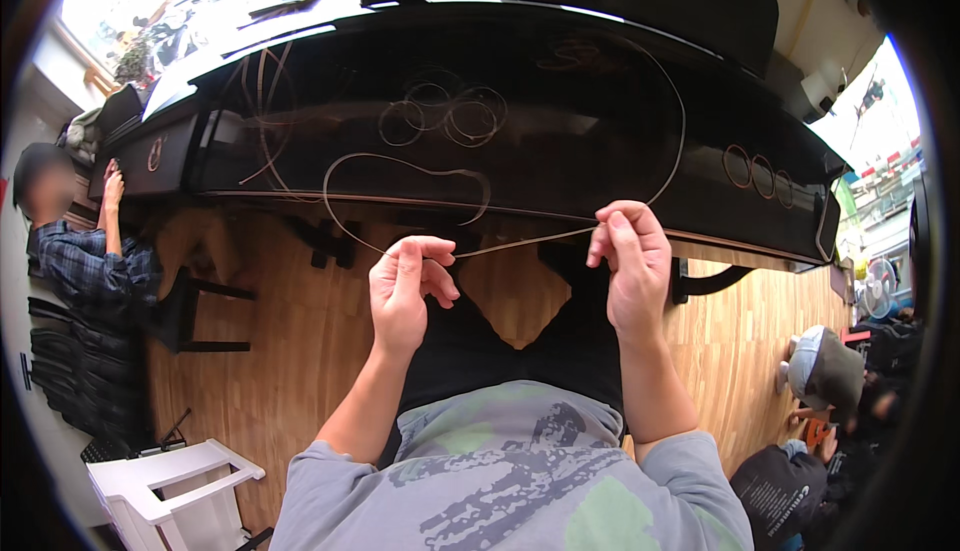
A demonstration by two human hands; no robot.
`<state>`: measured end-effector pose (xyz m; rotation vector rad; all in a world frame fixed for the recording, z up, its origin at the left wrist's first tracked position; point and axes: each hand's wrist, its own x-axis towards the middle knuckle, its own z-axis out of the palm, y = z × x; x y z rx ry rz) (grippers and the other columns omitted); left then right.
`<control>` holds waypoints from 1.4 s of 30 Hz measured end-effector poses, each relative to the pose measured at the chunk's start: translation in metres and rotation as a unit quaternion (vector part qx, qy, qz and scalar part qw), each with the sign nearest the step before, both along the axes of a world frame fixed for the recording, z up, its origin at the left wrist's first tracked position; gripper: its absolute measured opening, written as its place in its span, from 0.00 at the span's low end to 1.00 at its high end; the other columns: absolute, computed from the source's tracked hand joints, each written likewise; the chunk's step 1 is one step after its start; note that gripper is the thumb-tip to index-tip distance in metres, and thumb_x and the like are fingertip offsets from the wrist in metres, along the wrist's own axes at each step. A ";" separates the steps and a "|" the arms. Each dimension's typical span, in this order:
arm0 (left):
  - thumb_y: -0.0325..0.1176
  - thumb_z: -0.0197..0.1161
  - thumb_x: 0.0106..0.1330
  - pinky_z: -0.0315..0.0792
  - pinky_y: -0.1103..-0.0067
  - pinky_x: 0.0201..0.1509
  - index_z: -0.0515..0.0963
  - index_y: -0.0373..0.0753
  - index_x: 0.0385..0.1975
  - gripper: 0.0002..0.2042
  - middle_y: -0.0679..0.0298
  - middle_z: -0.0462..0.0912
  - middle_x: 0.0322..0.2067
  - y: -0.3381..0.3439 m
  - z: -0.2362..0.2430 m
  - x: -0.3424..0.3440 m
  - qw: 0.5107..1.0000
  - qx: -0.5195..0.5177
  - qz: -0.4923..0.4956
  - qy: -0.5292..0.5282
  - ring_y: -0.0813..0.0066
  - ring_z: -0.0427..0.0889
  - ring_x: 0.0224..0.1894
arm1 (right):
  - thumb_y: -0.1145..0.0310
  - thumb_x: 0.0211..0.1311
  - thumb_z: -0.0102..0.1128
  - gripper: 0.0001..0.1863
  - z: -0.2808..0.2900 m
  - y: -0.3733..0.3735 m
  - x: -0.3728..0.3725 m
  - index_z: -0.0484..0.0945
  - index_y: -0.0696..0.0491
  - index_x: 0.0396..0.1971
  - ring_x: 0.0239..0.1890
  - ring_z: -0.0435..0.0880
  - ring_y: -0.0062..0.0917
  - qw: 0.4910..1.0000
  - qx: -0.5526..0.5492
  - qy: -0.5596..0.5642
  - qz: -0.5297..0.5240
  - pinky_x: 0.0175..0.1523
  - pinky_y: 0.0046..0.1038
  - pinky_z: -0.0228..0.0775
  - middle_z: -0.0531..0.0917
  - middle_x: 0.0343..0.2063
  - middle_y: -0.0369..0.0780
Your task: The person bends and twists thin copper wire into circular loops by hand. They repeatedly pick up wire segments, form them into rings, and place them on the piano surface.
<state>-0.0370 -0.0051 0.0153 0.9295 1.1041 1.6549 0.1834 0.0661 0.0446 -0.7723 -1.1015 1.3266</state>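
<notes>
A long, thin pale strand (525,244) runs between my two hands, with both ends looping up over a glossy black piano-like surface (560,131). My left hand (405,296) pinches it between thumb and forefinger, other fingers loosely curled. My right hand (635,261) also grips it in a pinch, a little higher and to the right. Beyond them on the black surface lie several thin overlapping rings (460,118) in the middle, some crossed loose strands (265,131) at left, and three light rings (762,173) at right. A small coil (155,154) rests farther left.
At left, another person (95,276) reaches onto the black surface, beside a black chair (185,321). A white wooden piece of furniture (150,486) stands at lower left. At right are crouching people (775,496) and a fan (878,286). Wooden floor (230,401) shows below.
</notes>
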 end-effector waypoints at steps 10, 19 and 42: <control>0.40 0.46 0.74 0.70 0.87 0.21 0.74 0.34 0.38 0.15 0.64 0.76 0.23 -0.042 0.010 -0.023 0.995 0.090 0.036 -0.028 0.80 0.78 0.23 | 0.71 0.69 0.45 0.08 0.032 -0.038 -0.001 0.73 0.58 0.35 0.18 0.68 0.15 0.992 0.031 0.102 0.065 0.24 0.18 0.63 0.69 0.17 0.33; 0.39 0.47 0.74 0.71 0.86 0.23 0.73 0.36 0.37 0.13 0.65 0.74 0.24 -0.075 0.026 -0.025 0.988 0.146 0.045 0.034 0.80 0.76 0.25 | 0.71 0.68 0.46 0.07 0.036 -0.063 0.003 0.72 0.58 0.34 0.18 0.69 0.15 0.991 0.050 0.081 0.093 0.25 0.16 0.62 0.70 0.17 0.34; 0.37 0.47 0.74 0.57 0.90 0.15 0.75 0.35 0.32 0.14 0.75 0.64 0.13 -0.093 0.129 -0.037 0.973 0.160 -0.063 0.154 0.93 0.59 0.13 | 0.60 0.56 0.65 0.15 0.130 -0.125 0.017 0.81 0.56 0.38 0.26 0.82 0.31 0.740 0.374 -0.292 0.476 0.30 0.27 0.73 0.81 0.25 0.40</control>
